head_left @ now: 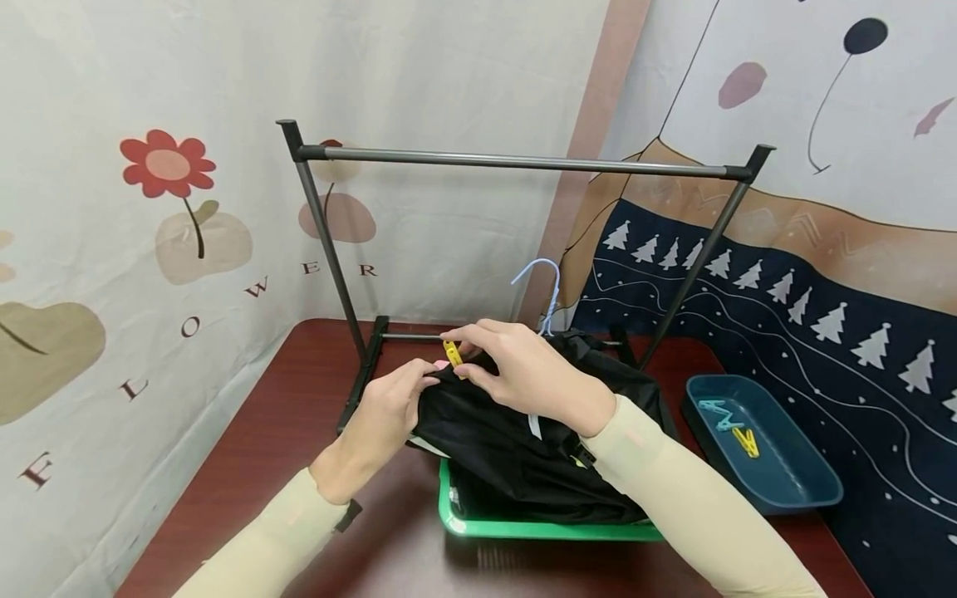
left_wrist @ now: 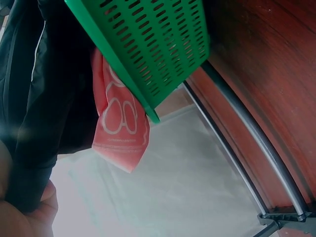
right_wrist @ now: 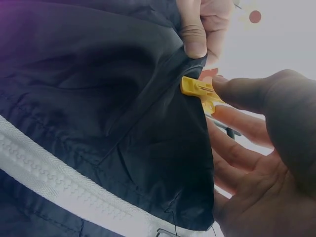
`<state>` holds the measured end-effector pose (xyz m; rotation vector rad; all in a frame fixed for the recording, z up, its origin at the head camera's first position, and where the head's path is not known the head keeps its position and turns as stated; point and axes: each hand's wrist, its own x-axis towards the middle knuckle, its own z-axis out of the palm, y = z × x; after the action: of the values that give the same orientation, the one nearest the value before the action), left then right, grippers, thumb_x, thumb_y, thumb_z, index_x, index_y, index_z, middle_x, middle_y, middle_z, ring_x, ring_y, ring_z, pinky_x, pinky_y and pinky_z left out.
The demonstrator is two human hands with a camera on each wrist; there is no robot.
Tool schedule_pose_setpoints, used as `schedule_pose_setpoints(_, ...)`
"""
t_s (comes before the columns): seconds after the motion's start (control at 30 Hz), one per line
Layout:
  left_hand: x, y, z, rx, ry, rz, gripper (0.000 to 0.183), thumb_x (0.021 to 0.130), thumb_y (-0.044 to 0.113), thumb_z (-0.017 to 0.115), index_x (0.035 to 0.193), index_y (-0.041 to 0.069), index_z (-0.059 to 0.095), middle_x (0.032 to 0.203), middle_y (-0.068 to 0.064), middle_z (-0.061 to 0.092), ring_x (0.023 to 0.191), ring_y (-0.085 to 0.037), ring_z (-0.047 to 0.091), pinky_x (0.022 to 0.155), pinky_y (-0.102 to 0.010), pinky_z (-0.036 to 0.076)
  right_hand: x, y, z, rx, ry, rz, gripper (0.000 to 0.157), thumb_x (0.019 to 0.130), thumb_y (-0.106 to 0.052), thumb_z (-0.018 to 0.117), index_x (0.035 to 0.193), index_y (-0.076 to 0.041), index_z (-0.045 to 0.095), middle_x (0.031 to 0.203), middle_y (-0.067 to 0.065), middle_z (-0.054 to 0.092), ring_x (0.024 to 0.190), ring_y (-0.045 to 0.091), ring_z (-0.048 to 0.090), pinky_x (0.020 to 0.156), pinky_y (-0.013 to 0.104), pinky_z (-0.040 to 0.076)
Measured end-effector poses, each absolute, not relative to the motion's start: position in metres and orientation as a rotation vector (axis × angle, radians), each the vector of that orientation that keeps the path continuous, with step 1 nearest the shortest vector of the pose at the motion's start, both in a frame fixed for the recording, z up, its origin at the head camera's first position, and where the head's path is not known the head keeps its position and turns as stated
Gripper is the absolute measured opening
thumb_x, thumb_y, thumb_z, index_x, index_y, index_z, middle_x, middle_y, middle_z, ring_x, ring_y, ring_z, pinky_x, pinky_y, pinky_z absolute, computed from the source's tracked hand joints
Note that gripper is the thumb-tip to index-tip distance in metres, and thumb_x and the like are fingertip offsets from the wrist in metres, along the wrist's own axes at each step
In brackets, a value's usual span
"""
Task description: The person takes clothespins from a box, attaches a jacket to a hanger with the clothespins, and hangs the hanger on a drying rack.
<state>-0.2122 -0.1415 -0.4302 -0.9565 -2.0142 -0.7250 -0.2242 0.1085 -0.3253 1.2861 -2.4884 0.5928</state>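
One yellow clothespin sits between the thumb and fingers of the right hand, above the green basket and toward its left end as the head camera looks. The right hand is clamped on the clothespin by its handle end. In the right wrist view the other end lies over the edge of the black garment; I cannot tell whether it bites the cloth fully.

The garment drapes over the basket, covering most of its opening. The left hand, up and out from the basket's left end, pinches the garment's edge between thumb and fingers, just beside the clothespin. So the garment spreads to the right of the left hand and under the right one. Its white zipper shows in the right wrist view.

A pale blue hanger hook rises from the garment beyond the basket. A pink cloth printed with glasses hangs at the basket's edge in the left wrist view. Behind the basket stands a grey metal rack. Right of the basket, a blue tray holds pale blue clothespins and a second yellow one. Basket, rack and tray rest on a reddish-brown surface.
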Motion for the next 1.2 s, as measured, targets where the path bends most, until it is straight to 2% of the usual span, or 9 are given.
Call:
schedule_pose_setpoints(0.27, -0.212, -0.143, -0.431, -0.951, -2.019, -0.725, 0.031, 0.096, -0.020, 0.082, 0.117, -0.001, 0.070, 0.106, -0.012, 0.077, 0.101, -0.025, 0.088, 0.089, -0.029, 0.070, -0.222, 0.113, -0.325, 1.315, -2.464, 0.635, 0.041, 0.111, -0.015, 0.082, 0.152, -0.012, 0.073, 0.129, 0.002, 0.082, 0.117, 0.015, 0.083, 0.098, 0.036, 0.069)
schedule_pose_setpoints(0.47, -0.212, -0.144, -0.431, -0.946, -2.021, -0.721, 0.030, 0.096, -0.018, 0.083, 0.116, -0.002, 0.070, 0.106, -0.012, 0.078, 0.101, -0.025, 0.088, 0.088, -0.030, 0.071, -0.219, 0.117, -0.324, 1.320, -2.424, 0.627, 0.040, 0.111, -0.016, 0.083, 0.149, -0.012, 0.075, 0.129, 0.004, 0.081, 0.114, 0.015, 0.083, 0.094, 0.035, 0.069)
schedule_pose_setpoints(0.8, -0.208, -0.145, -0.436, -0.935, -2.052, -0.734, 0.032, 0.096, -0.021, 0.081, 0.117, -0.001, 0.068, 0.112, -0.012, 0.081, 0.101, -0.024, 0.089, 0.089, -0.030, 0.070, -0.207, 0.127, -0.321, 1.272, -2.462, 0.617, 0.038, 0.113, -0.022, 0.081, 0.149, -0.013, 0.076, 0.142, 0.004, 0.080, 0.117, 0.017, 0.083, 0.099, 0.039, 0.069)
schedule_pose_setpoints(1.07, -0.207, -0.146, -0.438, -0.912, -2.086, -0.726, 0.020, 0.105, -0.014, 0.076, 0.116, 0.000, 0.066, 0.105, -0.013, 0.081, 0.103, -0.024, 0.089, 0.086, -0.034, 0.071, -0.200, 0.139, -0.320, 1.263, -2.420, 0.673, 0.033, 0.114, -0.023, 0.080, 0.146, -0.013, 0.077, 0.141, 0.003, 0.080, 0.120, 0.018, 0.082, 0.099, 0.039, 0.069)
schedule_pose_setpoints(1.2, -0.206, -0.146, -0.439, -0.910, -2.086, -0.729, 0.026, 0.101, -0.017, 0.079, 0.115, 0.000, 0.066, 0.104, -0.013, 0.081, 0.101, -0.023, 0.089, 0.084, -0.033, 0.071, -0.196, 0.147, -0.320, 1.257, -2.407, 0.688, 0.033, 0.113, -0.021, 0.080, 0.146, -0.015, 0.077, 0.141, 0.003, 0.081, 0.117, 0.018, 0.082, 0.095, 0.037, 0.069)
